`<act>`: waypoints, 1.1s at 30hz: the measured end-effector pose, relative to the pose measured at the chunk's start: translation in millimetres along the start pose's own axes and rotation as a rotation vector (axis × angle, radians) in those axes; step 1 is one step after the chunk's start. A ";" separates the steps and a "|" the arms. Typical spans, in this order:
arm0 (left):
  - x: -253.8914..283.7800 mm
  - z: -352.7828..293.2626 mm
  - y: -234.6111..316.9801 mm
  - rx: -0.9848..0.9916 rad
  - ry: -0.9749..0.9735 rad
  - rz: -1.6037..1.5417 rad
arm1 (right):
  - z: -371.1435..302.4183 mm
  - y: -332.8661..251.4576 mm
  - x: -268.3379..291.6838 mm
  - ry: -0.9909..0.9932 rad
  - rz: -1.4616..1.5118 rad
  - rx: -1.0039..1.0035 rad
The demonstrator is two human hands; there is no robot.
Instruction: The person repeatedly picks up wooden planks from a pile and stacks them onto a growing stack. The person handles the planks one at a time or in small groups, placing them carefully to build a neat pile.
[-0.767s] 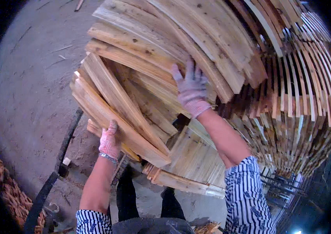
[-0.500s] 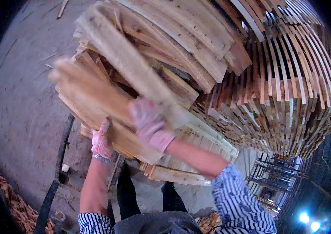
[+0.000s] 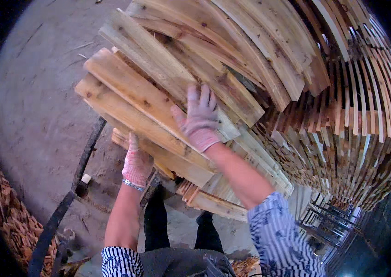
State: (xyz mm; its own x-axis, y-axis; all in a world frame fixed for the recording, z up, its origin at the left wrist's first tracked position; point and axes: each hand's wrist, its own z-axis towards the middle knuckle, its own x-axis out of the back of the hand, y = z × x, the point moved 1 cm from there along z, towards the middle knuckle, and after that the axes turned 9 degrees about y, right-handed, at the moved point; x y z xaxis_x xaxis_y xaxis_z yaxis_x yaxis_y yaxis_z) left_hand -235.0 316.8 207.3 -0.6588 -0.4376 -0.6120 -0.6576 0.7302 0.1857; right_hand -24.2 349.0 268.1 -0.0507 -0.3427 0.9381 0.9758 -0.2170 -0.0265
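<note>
My left hand (image 3: pixel 137 162), in a pink and white knitted glove, grips the near edge of a wooden board (image 3: pixel 172 162), thumb up and the other fingers hidden beneath. My right hand (image 3: pixel 200 116), gloved alike, lies with its fingers stretched out and apart on a pale board (image 3: pixel 151 51). Its thumb reaches over an orange-brown board (image 3: pixel 128 79) alongside. Another knotty board (image 3: pixel 112 102) lies between that one and my left hand. These boards overlap lengthwise, slanting from upper left to lower right.
More loose boards (image 3: pixel 246 41) are heaped on the far side. At right rises a tall stack of spaced slats (image 3: pixel 343 124). A dark bar (image 3: pixel 84 154) runs along the floor at left, near a pile of wood scraps (image 3: pixel 11 217). Short pieces (image 3: pixel 216 203) lie near my legs.
The pale board and the orange-brown board, blurred before, now lie still side by side. My right hand has gone from a blurred, closed shape to spread fingers, farther right. My left hand keeps its hold.
</note>
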 end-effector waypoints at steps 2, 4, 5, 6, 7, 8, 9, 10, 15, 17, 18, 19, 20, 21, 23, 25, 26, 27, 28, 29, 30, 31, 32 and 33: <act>-0.7 0.6 -4.1 -0.062 0.082 0.064 | -1.1 -6.2 1.4 0.042 0.030 -0.070; -14.8 -6.6 -4.5 -0.132 0.239 0.195 | 15.9 -2.4 15.6 -0.079 0.105 -0.173; -28.1 -13.1 -5.3 -0.179 0.359 0.287 | 22.4 7.1 12.4 -0.134 0.137 -0.138; -47.5 -13.1 -9.1 -0.215 0.468 0.375 | 27.3 22.6 4.2 -0.187 0.154 -0.102; -64.7 -13.5 -10.0 -0.260 0.571 0.454 | 33.0 30.3 3.8 -0.229 0.169 -0.057; -68.0 -5.6 -14.0 -0.286 0.638 0.463 | 26.8 24.0 0.8 -0.132 0.078 -0.061; -65.5 -7.5 -11.5 -0.314 0.546 0.379 | 33.1 17.7 -0.4 -0.264 0.182 -0.128; -58.6 -9.7 -13.0 -0.321 0.442 0.306 | 35.1 18.4 2.2 -0.402 0.266 -0.213; -46.9 -10.4 -4.2 -0.279 0.392 0.321 | 6.8 4.2 2.2 -0.490 0.203 -0.117; -58.2 -7.8 -6.8 -0.243 0.348 0.337 | -4.4 26.2 -19.8 -0.501 0.374 -0.201; -43.4 -7.2 -4.3 -0.250 0.284 0.293 | -5.4 23.5 -25.3 -0.527 0.473 -0.177; -31.2 -5.5 -2.0 -0.255 0.208 0.243 | -1.3 20.4 -23.9 -0.548 0.561 -0.149; -16.3 3.2 -1.7 -0.263 0.131 0.194 | 5.2 17.8 -24.6 -0.646 0.591 -0.156; -17.2 3.5 0.6 -0.247 0.137 0.194 | 20.1 19.6 -21.0 -0.736 0.609 -0.168; -19.2 -1.6 0.5 -0.216 0.148 0.197 | 33.0 19.6 -9.1 -0.834 0.589 -0.128; -26.9 -17.9 -4.4 -0.248 0.148 0.225 | 27.7 1.3 7.0 -0.871 0.535 -0.033; -36.3 -34.0 -6.3 -0.210 0.168 0.224 | 27.1 -5.5 20.2 -0.998 0.542 -0.086; -47.5 -49.2 -7.0 -0.176 0.170 0.229 | 20.3 -12.1 32.8 -0.997 0.523 -0.080; -39.9 -49.6 -16.7 -0.201 0.173 0.211 | 11.4 -19.5 43.1 -0.993 0.507 -0.071; -29.2 -57.9 -25.0 -0.179 0.188 0.175 | 4.2 -22.4 54.0 -0.989 0.492 -0.063; -27.2 -76.9 -30.6 -0.142 0.211 0.148 | -5.7 -21.5 66.7 -1.013 0.524 -0.077; -24.9 -93.5 -36.6 -0.102 0.233 0.120 | -16.1 -19.3 78.6 -1.037 0.552 -0.094; -22.7 -106.8 -42.4 -0.148 0.250 0.146 | -31.3 -15.3 85.4 -1.057 0.645 -0.121; -19.7 -123.5 -52.2 -0.197 0.283 0.175 | -48.0 -10.8 97.6 -1.026 0.753 -0.155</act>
State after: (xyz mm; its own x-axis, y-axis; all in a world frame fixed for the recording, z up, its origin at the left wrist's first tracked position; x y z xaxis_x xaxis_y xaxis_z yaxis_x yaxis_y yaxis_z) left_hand -232.9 222.4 304.6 -0.8240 -0.4629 -0.3268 -0.5658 0.7038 0.4296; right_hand -49.9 273.9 343.4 0.7545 0.4164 0.5074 0.6536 -0.4052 -0.6393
